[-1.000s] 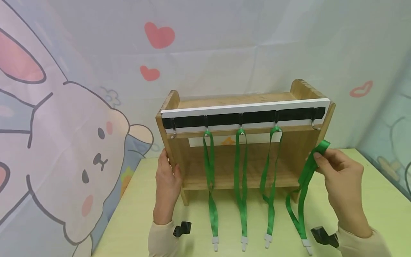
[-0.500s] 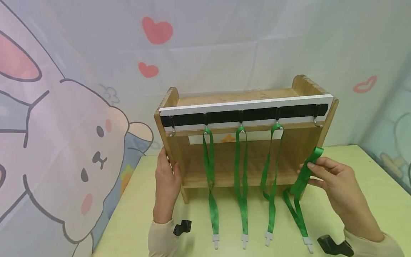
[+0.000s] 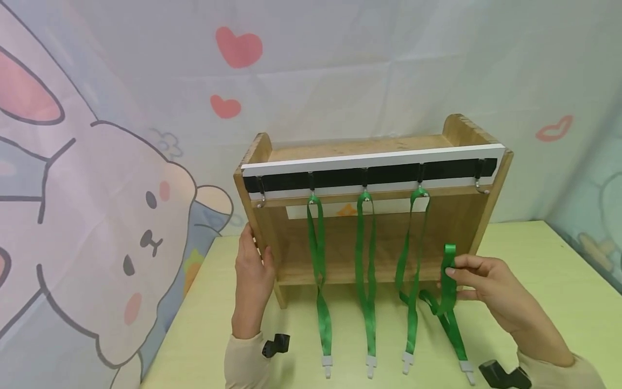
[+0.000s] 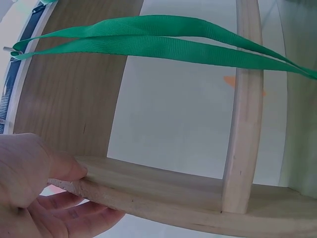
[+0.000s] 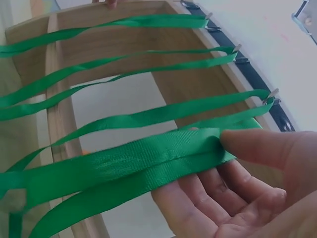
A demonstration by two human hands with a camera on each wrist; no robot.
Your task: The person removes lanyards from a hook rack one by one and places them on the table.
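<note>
My right hand [image 3: 495, 289] pinches the loop end of a green lanyard [image 3: 448, 292] between thumb and fingers, in front of the shelf's right side. That lanyard's pale clip [image 3: 467, 371] hangs low over the table. In the right wrist view its doubled band [image 5: 148, 163] lies across the fingers. My left hand [image 3: 255, 281] grips the left side panel of the wooden shelf [image 3: 364, 274]; the left wrist view shows the thumb on one face and fingers on the other. Several hooks line the front rail [image 3: 335, 178]. Three lanyards, including a left one [image 3: 317, 248], hang from the middle hooks.
The outermost left hook [image 3: 262, 201] and outermost right hook [image 3: 480, 186] carry nothing. The shelf stands on a pale yellow-green table [image 3: 194, 324]. Behind it hangs a printed cloth backdrop [image 3: 389, 81] with hearts and a cartoon animal.
My right hand has moved left and down with the lanyard, bringing its loop below the rail and nearer the third hanging lanyard. The left hand keeps its hold on the shelf.
</note>
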